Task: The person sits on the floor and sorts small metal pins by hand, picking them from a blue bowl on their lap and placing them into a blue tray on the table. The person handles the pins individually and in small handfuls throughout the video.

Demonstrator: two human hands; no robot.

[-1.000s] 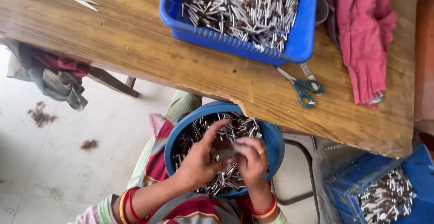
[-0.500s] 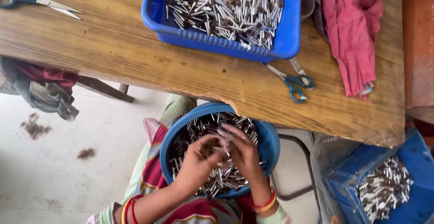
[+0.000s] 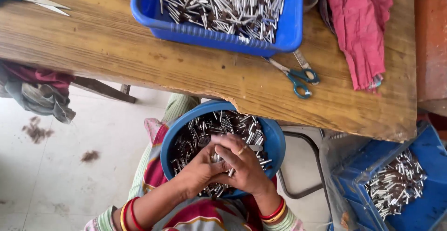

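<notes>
A round blue bowl (image 3: 277, 140) rests on my lap, heaped with several small silver-and-brown sticks (image 3: 219, 124). Both hands are over its near side. My left hand (image 3: 198, 173) is curled with its fingers down among the sticks. My right hand (image 3: 242, 163) overlaps it, fingers bent around a few of the sticks, a ring on one finger. Red and yellow bangles sit on both wrists. What exactly lies between the two palms is hidden.
A wooden table (image 3: 139, 58) stands in front, its edge just above the bowl. On it are a blue rectangular tray (image 3: 209, 33) of the same sticks, teal-handled scissors (image 3: 298, 75), another pair of scissors (image 3: 37, 0) far left, and a red cloth (image 3: 361, 30). A blue crate (image 3: 428, 156) of sticks sits low right.
Both hands have drawn closer together over the bowl's near side, the right hand now lying over the left. The view has shifted slightly.
</notes>
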